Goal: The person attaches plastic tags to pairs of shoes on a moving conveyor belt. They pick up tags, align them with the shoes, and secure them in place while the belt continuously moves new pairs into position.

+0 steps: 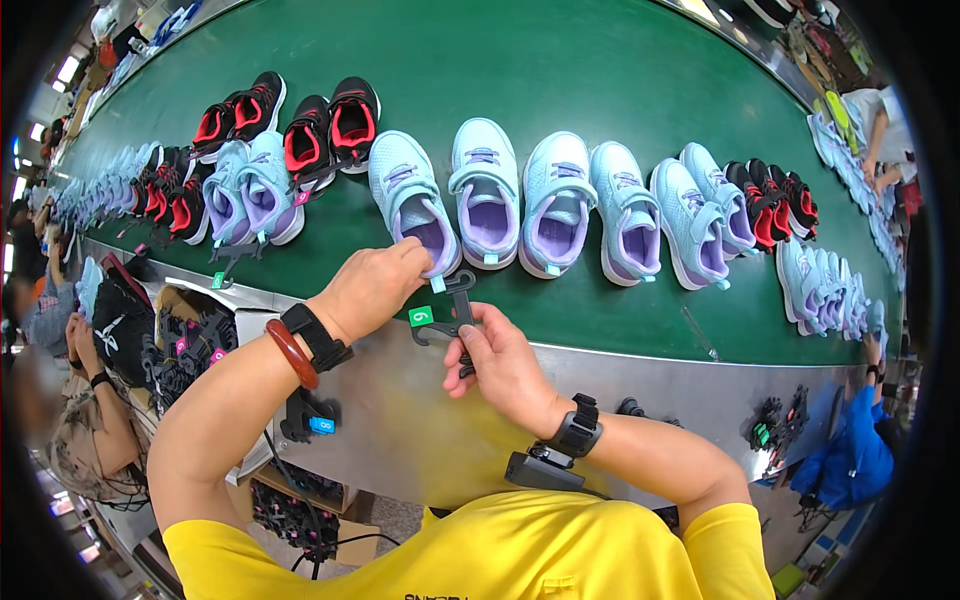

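My left hand (375,285) is closed on the heel of a light blue sneaker (403,170) with a lilac lining, which stands toe-away at the table's near edge. Between thumb and fingers, my right hand (503,365) grips a black plastic shoe hanger (460,284). A green size tag (421,316) sits on one arm of the hanger. The hanger's upper end is close to the sneaker's heel tab; whether they touch I cannot tell. Just right of that sneaker stands another light blue sneaker (484,190), with several more alongside it.
Black-and-red sneakers (331,125) stand behind at the left on the green table (560,60). A hanger with a blue tag (310,417) lies on the metal ledge (600,390). Boxes of black hangers (190,345) are at the left. Co-workers are at both sides, one in a blue top (850,455).
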A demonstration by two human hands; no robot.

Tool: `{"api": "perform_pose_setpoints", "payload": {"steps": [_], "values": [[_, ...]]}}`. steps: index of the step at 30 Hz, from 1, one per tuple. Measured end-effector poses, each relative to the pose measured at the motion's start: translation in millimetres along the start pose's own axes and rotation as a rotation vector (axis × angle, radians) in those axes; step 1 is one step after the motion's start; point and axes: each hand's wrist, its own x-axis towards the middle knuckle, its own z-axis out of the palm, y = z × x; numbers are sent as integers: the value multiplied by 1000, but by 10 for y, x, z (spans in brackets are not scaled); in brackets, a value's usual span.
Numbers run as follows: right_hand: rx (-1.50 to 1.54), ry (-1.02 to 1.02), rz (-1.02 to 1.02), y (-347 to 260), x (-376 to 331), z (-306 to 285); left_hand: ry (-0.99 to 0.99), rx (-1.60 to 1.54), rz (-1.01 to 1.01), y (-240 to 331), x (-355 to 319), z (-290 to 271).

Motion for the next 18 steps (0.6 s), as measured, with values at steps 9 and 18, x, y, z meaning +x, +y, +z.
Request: {"api": "perform_pose_setpoints", "payload": {"steps": [9, 18], "values": [[-364, -359, 95, -492, 129, -313, -28, 233, 18, 105, 85, -107], [-1321, 83, -1062, -1006, 352, -596, -233, 220, -172, 291, -9, -242]]}}
